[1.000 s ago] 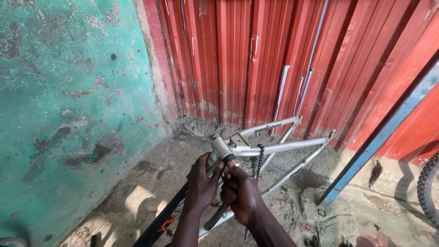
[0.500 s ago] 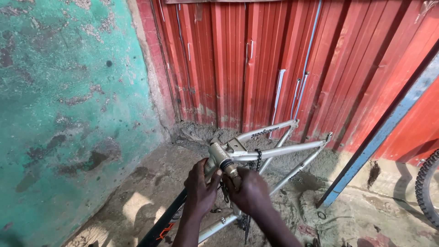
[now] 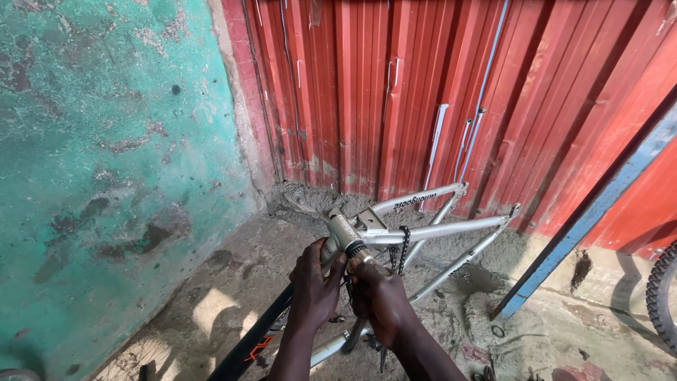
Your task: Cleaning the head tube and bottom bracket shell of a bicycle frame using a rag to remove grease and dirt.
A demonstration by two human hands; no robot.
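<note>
A silver bicycle frame [image 3: 437,229] lies on the sandy ground with its rear stays pointing toward the red wall. Its bottom bracket shell [image 3: 343,234] sticks up in the middle of the view. My left hand [image 3: 315,288] wraps around the frame just below that shell. My right hand [image 3: 379,296] grips the threaded end of the bracket right beside the left hand. A dark chain [image 3: 403,248] hangs over the frame tube next to my right hand. A black tube with orange marks [image 3: 254,342] runs down to the lower left.
A peeling teal wall [image 3: 106,162] stands at the left and a red corrugated metal wall [image 3: 437,92] behind. A blue metal bar [image 3: 592,212] leans at the right. A bicycle tyre [image 3: 661,296] shows at the right edge. Small parts lie on the ground [image 3: 497,330].
The view has tilted and shifted slightly. Both hands stay on the bottom bracket; my right hand has turned a little around the bracket end.
</note>
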